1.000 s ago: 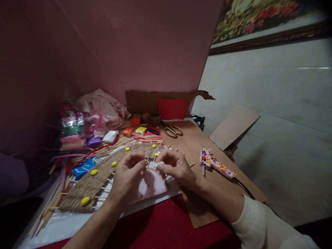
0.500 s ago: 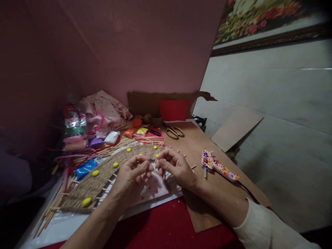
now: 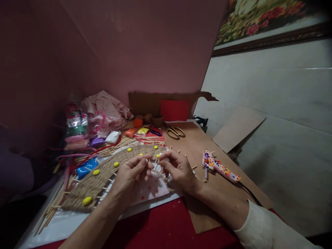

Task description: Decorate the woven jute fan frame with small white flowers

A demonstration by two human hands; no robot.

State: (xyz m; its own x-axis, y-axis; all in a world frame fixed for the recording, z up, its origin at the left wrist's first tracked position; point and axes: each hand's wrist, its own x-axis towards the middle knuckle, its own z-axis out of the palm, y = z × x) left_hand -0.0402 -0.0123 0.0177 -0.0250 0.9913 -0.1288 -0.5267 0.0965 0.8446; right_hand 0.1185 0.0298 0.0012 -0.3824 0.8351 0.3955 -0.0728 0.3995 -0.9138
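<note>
Two hands, fingertips almost meeting, above the woven arch

Here we are, close in over the work. Our left hand [image 3: 131, 173] has thumb and forefinger pinched nearly closed, with a small white piece [image 3: 147, 160] showing at the tips; a bit that tiny probably leaves no room for more than a fingertip hold. Just across from it, our right hand [image 3: 178, 171] is curled, thumb drawn towards the fingers. Something pale shows there, but we cannot tell whether it is gripped.

Below and to the left, the woven arch [image 3: 103, 178] lies flat, yellow dots [image 3: 96, 172] spaced along its band and thin sticks poking out at its edges. It rests partly over a white sheet [image 3: 52, 230], perhaps there to protect the table. Under our hands lies a spotted pale cloth [image 3: 157, 186], inside the curve.

Over to the right, well apart from our fingers, the flower-patterned glue gun [image 3: 220, 167] sits on a brown board [image 3: 193, 145], possibly so drips stay off the red cloth [image 3: 155, 228]. Gold-handled scissors [image 3: 175, 133] lie farther back, handles towards us, which would suit a quick grab. And on the left, a blue packet [image 3: 86, 168] sits beside the arch, within easy reach, we'd judge.
</note>
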